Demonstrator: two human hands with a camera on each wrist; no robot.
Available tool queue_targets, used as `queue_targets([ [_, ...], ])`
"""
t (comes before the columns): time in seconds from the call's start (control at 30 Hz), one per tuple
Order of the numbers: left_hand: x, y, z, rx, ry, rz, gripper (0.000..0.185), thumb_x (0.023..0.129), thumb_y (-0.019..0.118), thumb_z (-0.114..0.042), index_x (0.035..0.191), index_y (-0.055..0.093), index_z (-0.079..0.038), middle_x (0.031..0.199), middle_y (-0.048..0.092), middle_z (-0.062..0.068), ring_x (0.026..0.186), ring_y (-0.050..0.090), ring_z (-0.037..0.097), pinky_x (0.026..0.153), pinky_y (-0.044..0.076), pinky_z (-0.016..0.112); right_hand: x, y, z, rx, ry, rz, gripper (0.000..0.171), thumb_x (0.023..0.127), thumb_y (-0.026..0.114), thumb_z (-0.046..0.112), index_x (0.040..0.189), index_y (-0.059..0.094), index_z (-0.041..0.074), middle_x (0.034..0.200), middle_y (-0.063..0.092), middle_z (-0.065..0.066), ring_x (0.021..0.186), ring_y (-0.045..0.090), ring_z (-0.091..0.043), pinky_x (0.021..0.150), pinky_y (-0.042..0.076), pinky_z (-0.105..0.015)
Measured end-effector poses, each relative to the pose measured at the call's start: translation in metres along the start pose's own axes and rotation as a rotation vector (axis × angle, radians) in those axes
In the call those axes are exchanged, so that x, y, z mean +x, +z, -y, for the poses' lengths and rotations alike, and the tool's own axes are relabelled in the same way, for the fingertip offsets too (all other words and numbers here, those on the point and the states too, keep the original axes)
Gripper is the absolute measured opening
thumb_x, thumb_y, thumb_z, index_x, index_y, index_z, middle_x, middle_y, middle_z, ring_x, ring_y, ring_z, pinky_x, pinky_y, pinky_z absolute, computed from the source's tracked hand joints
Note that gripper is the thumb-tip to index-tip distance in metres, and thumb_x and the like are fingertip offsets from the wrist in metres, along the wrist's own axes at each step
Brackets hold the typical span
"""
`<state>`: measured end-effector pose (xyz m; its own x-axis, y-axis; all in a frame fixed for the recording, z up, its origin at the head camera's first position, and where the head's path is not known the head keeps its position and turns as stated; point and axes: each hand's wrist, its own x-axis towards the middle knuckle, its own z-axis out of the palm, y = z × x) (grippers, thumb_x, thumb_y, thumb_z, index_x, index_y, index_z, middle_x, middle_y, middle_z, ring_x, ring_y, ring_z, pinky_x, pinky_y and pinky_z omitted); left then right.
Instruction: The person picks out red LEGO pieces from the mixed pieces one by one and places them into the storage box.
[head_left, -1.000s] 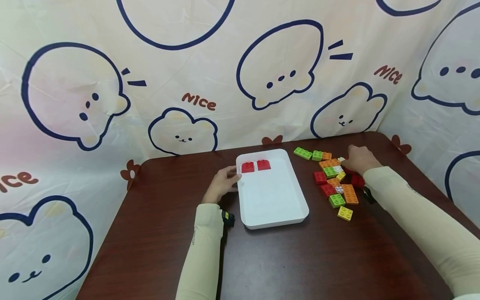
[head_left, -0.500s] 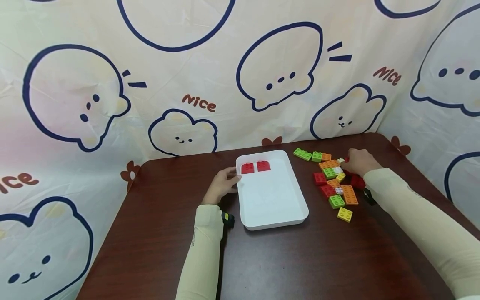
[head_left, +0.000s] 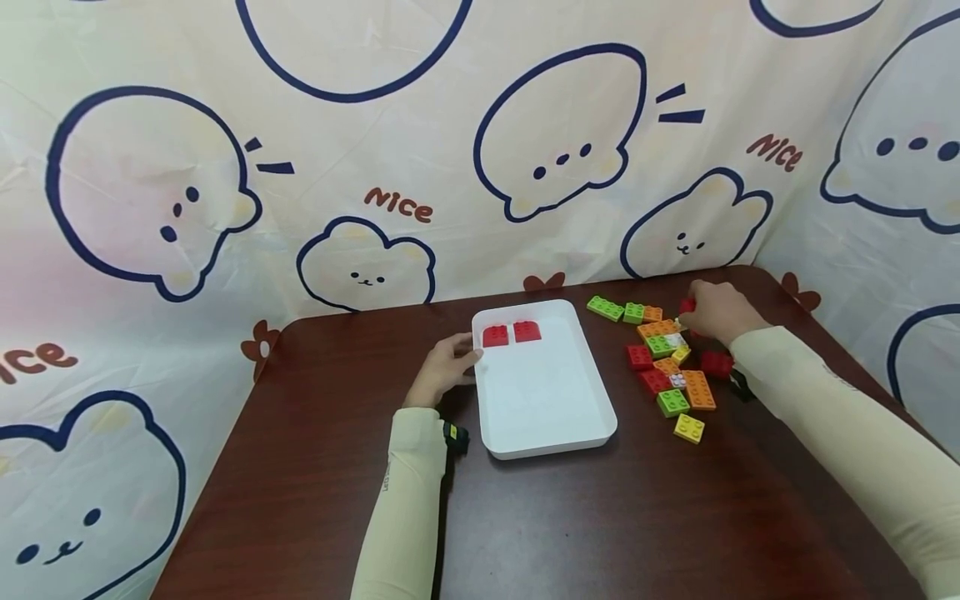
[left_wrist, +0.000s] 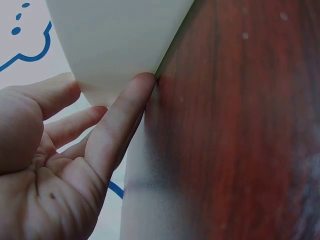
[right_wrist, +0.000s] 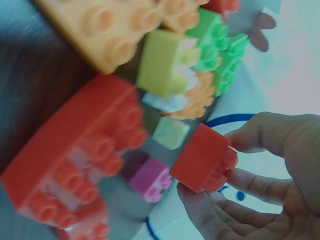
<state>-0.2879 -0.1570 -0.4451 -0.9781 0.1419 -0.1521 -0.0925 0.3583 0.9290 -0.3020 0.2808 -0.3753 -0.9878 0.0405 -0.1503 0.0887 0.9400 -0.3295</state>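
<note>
Right hand [head_left: 716,312] pinched a red brick [right_wrist: 204,158] above the pile [head_left: 670,358], right of frame; left hand [head_left: 442,367], fingers relaxed, touched the tray [head_left: 551,437].

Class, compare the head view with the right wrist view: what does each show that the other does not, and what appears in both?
Only the head view shows the white tray with two red bricks inside, and the left hand touching its edge. Only the right wrist view shows clearly that the fingers pinch a small red brick, plus a pink brick. Both show the right hand and the loose brick pile.
</note>
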Motion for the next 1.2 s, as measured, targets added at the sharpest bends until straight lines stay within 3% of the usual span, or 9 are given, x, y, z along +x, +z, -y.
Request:
queue_targets([
  [0.2,-0.001,0.001,0.001,0.001,-0.013,0.002,0.054,0.102,0.064,-0.016,0.151,0.045,-0.005,0.135,0.056,0.019,0.111,0.065,0.033,0.082,0.061,0.042,-0.003,-0.004,0.020,0.002,-0.067,-0.030,0.045,0.094,0.071,0.022,0.122,0.051,-0.007,0.106,0.062,-0.028,0.086,0.059,-0.038,0.077,0.057,-0.054],
  [0.37,0.001,0.002,0.001,0.003,-0.009,0.005,0.054,0.102,0.064,-0.016,0.151,0.045,-0.005,0.135,0.056,0.019,0.111,0.065,0.033,0.082,0.061,0.042,-0.007,-0.007,0.037,0.010,-0.127,-0.066,0.045,0.094,0.069,0.018,0.127,0.050,-0.007,0.107,0.062,-0.027,0.085,0.060,-0.037,0.077,0.058,-0.053],
  [0.73,0.001,0.002,-0.001,0.015,-0.002,0.004,0.054,0.101,0.065,-0.017,0.151,0.046,-0.006,0.133,0.057,0.019,0.107,0.067,0.033,0.082,0.061,0.042,-0.008,-0.009,0.067,0.027,-0.212,-0.080,0.052,0.094,0.071,0.014,0.137,0.046,-0.002,0.123,0.058,-0.028,0.102,0.057,-0.041,0.090,0.055,-0.059],
  [1.2,0.001,-0.001,0.001,-0.005,-0.002,0.004,0.054,0.101,0.065,-0.016,0.151,0.046,-0.006,0.134,0.057,0.019,0.107,0.067,0.033,0.082,0.061,0.042,-0.009,-0.005,0.100,0.006,-0.311,-0.094,0.044,0.093,0.072,0.014,0.131,0.052,0.004,0.115,0.060,-0.020,0.098,0.056,-0.035,0.084,0.058,-0.050],
])
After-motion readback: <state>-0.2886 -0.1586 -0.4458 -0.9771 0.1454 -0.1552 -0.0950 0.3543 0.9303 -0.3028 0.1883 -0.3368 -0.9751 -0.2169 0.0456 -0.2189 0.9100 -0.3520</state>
